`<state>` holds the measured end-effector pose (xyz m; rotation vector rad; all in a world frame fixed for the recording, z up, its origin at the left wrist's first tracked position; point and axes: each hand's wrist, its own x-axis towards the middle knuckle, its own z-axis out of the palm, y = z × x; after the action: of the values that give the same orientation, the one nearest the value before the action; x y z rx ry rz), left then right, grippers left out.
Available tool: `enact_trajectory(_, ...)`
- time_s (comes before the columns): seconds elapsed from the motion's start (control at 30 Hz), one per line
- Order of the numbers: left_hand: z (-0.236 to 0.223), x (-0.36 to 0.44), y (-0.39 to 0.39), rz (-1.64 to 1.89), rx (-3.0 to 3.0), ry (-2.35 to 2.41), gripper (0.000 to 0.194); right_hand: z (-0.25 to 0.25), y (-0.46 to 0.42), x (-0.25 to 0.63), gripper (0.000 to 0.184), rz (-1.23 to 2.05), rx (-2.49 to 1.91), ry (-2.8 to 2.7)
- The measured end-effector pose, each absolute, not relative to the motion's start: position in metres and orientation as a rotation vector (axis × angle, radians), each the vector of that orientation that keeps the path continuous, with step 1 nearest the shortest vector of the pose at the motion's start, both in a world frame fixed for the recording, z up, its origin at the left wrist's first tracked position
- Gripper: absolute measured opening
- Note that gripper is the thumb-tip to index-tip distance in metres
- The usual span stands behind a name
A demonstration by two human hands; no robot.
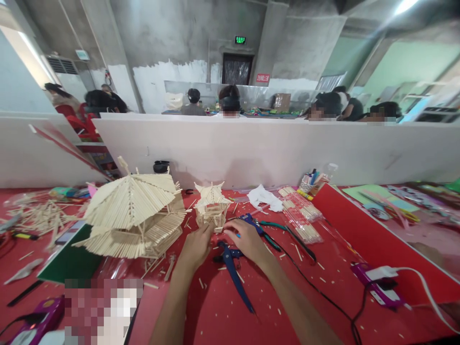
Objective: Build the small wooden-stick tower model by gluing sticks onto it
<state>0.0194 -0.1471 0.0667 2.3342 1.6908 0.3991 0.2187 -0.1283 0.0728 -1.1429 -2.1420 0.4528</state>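
A small pavilion model [212,200] made of pale wooden sticks stands upright in front of me. My left hand [199,243] has its fingers closed on the lower front-left edge of that model. At the base's right side is my right hand [246,239], thumb and fingers apart, fingertips close to or touching the frame. To the left rises a larger two-tiered stick pavilion [132,206]. A blue hand tool [233,275] lies between my forearms. Beyond my right hand lie a blue glue gun [251,221] and a green-and-black-handled tool [291,230].
Loose sticks [46,215] are heaped at far left, and bagged sticks [302,218] lie right of centre. A red board [377,239] leans on the right near a purple power strip [377,285]. A black cable crosses the table. The white partition [273,148] stands behind; people sit beyond it.
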Motion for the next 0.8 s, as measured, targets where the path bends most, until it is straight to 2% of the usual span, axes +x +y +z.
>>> enact_trajectory(0.13, 0.068, 0.018, -0.145, 0.377, 2.304, 1.745, 0.048, 0.088, -0.102, 0.210, 0.014, 0.502, -1.094, -2.218)
enact_trajectory(0.37, 0.063, 0.017, -0.141, 0.404, 2.293, 1.778, 0.050, 0.100, -0.077, 0.214, 0.017, 0.537, -0.898, -2.493)
enact_trajectory(0.47, 0.060, 0.018, -0.142, 0.621, 2.289, 1.768, 0.041, 0.100, -0.072, 0.218, 0.015, 0.550, -0.904, -2.457)
enact_trajectory(0.63, 0.047, 0.021, -0.139, 1.274, 2.218, 1.663, 0.028, 0.097, -0.063, 0.230, 0.016, 0.644, -0.916, -2.328)
enact_trajectory(0.8, 0.037, 0.022, -0.134, 1.437, 2.200, 1.615, 0.028, 0.093, -0.057, 0.239, 0.017, 0.610, -0.911, -2.358)
